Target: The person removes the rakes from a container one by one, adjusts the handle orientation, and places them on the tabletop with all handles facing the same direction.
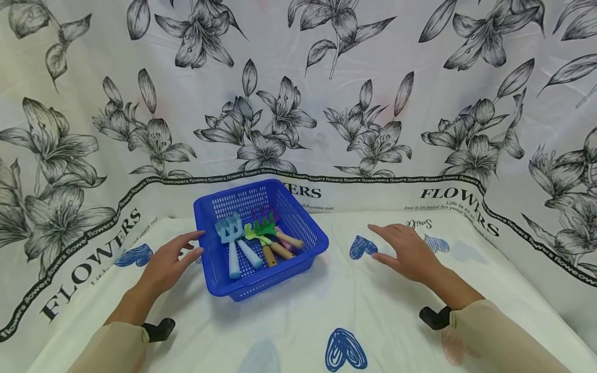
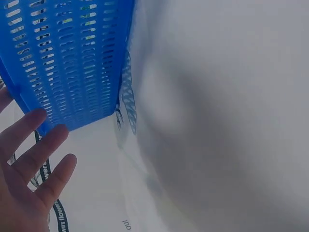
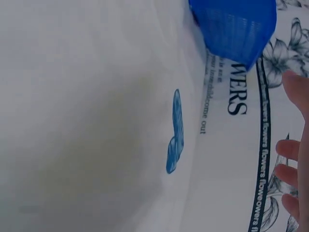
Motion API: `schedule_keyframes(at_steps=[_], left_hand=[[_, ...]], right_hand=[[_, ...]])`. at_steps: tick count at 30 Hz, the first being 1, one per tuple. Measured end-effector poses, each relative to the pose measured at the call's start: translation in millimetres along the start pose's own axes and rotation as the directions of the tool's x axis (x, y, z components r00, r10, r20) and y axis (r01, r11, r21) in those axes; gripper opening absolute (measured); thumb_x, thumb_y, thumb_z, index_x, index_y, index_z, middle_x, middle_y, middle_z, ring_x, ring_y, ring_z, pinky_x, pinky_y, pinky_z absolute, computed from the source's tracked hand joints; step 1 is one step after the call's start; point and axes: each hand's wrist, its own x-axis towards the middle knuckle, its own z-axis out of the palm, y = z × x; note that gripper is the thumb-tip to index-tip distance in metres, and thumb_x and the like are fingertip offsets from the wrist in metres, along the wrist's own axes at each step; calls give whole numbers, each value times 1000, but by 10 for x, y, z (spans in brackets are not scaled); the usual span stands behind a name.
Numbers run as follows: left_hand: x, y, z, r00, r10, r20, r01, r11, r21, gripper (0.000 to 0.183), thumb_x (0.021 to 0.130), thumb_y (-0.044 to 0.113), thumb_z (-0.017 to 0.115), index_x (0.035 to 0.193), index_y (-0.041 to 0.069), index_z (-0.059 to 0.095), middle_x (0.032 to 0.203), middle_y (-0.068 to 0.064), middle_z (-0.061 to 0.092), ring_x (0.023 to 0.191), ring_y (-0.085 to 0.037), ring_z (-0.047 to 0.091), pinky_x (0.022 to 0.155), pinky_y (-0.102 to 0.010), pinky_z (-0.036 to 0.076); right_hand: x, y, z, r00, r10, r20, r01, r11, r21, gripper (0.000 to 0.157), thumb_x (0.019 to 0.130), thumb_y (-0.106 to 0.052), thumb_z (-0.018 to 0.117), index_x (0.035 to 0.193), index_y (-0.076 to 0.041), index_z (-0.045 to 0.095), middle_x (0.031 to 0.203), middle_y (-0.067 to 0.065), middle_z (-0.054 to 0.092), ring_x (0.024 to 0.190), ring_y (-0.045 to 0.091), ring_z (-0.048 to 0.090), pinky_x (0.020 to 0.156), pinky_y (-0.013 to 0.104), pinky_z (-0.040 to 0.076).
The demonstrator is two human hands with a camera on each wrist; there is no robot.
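A blue plastic basket point(image 1: 279, 277) with slotted walls stands left of the middle of the cloth. In it lie several small garden tools: light-blue forks point(image 1: 234, 259), a green rake point(image 1: 267, 228) with a wooden handle, a light-green tool point(image 1: 254, 234) and a purple rake point(image 1: 261, 213) partly hidden behind. My left hand point(image 1: 169, 263) is at the basket's left side, fingers stretched toward its rim; whether the fingertips touch cannot be told. In the left wrist view, spread fingers point(image 2: 41, 152) show beside the slotted wall. My right hand point(image 1: 407, 250) hovers right of the basket, apart from it, fingers extended, holding nothing.
A white cloth point(image 1: 289, 331) printed with hearts covers the table. Behind it hangs a white curtain point(image 1: 326, 129) with black flower drawings and a dark lettered band. Black straps point(image 1: 158, 329) sit at both wrists, over beige sleeves point(image 1: 114, 348).
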Motion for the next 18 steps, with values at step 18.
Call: schedule_keyframes(at_steps=[18], left_hand=[[103, 78, 212, 988, -141, -65, 108, 925, -365, 55, 100, 41, 50, 144, 7, 44, 144, -23, 43, 123, -45, 46, 95, -65, 41]], right_hand=[[480, -543, 125, 994, 107, 0, -105, 971, 216, 71, 88, -38, 72, 149, -24, 40, 132, 3, 58, 124, 24, 49, 100, 51, 43]])
